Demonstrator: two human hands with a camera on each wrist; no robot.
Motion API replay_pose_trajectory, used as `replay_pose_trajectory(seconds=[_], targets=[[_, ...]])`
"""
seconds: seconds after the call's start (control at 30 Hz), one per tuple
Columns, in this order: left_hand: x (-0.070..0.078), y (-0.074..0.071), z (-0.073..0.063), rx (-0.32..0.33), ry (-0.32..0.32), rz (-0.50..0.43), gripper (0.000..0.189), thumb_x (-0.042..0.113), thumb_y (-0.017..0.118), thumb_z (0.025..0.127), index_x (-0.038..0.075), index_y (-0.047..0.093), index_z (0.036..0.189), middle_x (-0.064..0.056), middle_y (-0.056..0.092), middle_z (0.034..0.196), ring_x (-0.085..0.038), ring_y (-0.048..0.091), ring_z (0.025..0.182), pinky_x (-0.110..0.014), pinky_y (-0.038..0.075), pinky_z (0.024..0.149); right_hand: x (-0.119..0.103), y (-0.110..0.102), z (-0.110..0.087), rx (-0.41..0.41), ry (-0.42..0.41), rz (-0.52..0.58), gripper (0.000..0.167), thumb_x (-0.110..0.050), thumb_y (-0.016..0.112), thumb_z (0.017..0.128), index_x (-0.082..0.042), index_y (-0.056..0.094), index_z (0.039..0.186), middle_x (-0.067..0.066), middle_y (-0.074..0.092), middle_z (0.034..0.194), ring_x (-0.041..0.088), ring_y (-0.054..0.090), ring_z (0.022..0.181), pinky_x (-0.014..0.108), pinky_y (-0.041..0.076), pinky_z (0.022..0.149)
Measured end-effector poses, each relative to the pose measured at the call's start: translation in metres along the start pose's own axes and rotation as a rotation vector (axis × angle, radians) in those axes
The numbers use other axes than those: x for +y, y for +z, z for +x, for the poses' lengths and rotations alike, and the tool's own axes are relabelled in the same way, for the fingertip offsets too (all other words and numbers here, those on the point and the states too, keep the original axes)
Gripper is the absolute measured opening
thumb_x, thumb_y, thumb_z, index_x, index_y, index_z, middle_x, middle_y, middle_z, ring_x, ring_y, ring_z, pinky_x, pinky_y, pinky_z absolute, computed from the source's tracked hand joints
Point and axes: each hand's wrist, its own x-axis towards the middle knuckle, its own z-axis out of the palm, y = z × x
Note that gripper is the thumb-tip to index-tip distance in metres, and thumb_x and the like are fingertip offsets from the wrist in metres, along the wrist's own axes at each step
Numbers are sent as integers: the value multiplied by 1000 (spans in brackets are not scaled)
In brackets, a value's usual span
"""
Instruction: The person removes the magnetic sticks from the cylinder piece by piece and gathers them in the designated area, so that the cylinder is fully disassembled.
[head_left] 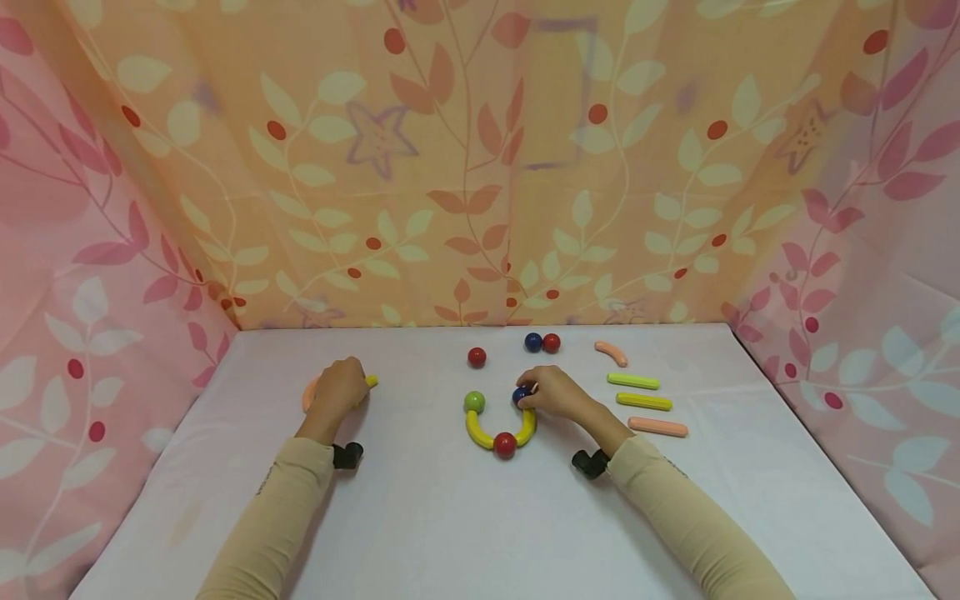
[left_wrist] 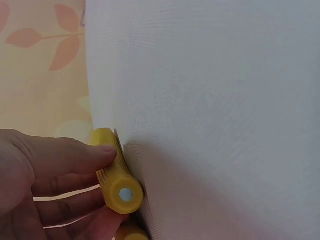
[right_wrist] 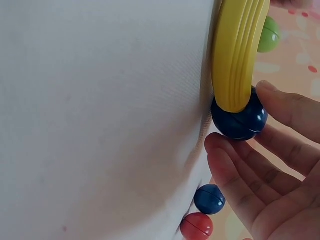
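My left hand (head_left: pixel 339 390) is at the left of the table, pinching a yellow magnetic stick (left_wrist: pixel 117 182) between thumb and fingers. A metal disc shows in the stick's end. Below it, part of another yellow piece (left_wrist: pixel 132 233) shows, and an orange curved piece (head_left: pixel 308 395) peeks out beside the hand. With thumb and fingertips, my right hand (head_left: pixel 558 393) holds a blue ball (right_wrist: pixel 240 122) at the end of a yellow curved stick (right_wrist: pixel 235 55). That stick meets a red ball (head_left: pixel 505 445), from which a second yellow curved stick (head_left: pixel 477 432) runs to a green ball (head_left: pixel 474 402), forming a U.
Behind the U lie a lone red ball (head_left: pixel 477 357) and a blue ball (head_left: pixel 533 342) beside a red one (head_left: pixel 552 343). To the right are an orange curved stick (head_left: pixel 611 353) and straight sticks, lime (head_left: pixel 633 382), yellow (head_left: pixel 643 402) and orange (head_left: pixel 657 427). Patterned curtains surround the table.
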Motion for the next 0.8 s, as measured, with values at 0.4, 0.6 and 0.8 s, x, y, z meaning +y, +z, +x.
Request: replay_pose_trajectory(seconds=[0.4, 0.6, 0.8], targets=[[22, 6, -5, 108, 162, -113, 28, 15, 65, 90, -4, 67, 110, -20, 69, 105, -37, 64, 97, -49, 51, 86, 3, 3, 0, 14, 24, 20, 34, -17, 76, 84, -4, 69, 116, 9, 70, 103, 18, 63, 91, 34, 56, 85], [53, 22, -6, -58, 277, -292, 29, 20, 69, 90, 4, 69, 113, -11, 70, 104, -25, 63, 94, -39, 53, 84, 1, 4, 1, 23, 21, 15, 34, -17, 76, 84, -4, 70, 115, 9, 70, 103, 18, 62, 91, 33, 56, 85], [83, 39, -10, -210, 330, -369, 33, 22, 72, 88, 9, 67, 118, -5, 69, 108, -19, 62, 97, -34, 54, 85, -2, 6, 1, 30, 34, 12, 33, -16, 76, 84, -4, 70, 114, 10, 70, 104, 19, 61, 91, 34, 55, 87]])
